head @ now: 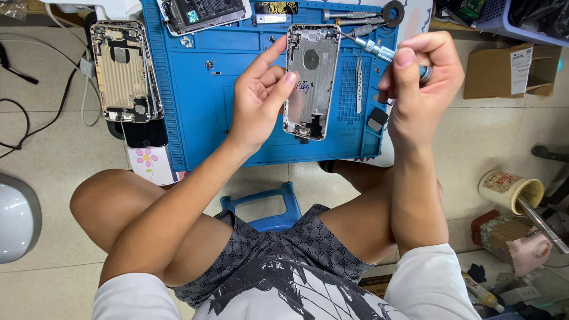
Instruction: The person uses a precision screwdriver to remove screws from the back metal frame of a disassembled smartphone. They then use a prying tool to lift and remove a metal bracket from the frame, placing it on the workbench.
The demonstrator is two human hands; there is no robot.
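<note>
My left hand (261, 98) holds a silver phone housing (311, 80) upright by its left edge, inner side facing me, above the blue work mat (201, 106). My right hand (424, 83) grips a small silver screwdriver (373, 48) whose tip reaches the housing's upper right edge. A pair of tweezers (358, 89) lies on the mat between the two hands.
A gold phone housing (123, 71) lies at the mat's left edge over a dark phone (145, 135). An opened phone (204, 13), more screwdrivers (355, 15) and a tape roll (393, 12) sit at the back. A cardboard box (504, 71) and a paper cup (510, 189) stand right. A blue stool (264, 204) shows between my knees.
</note>
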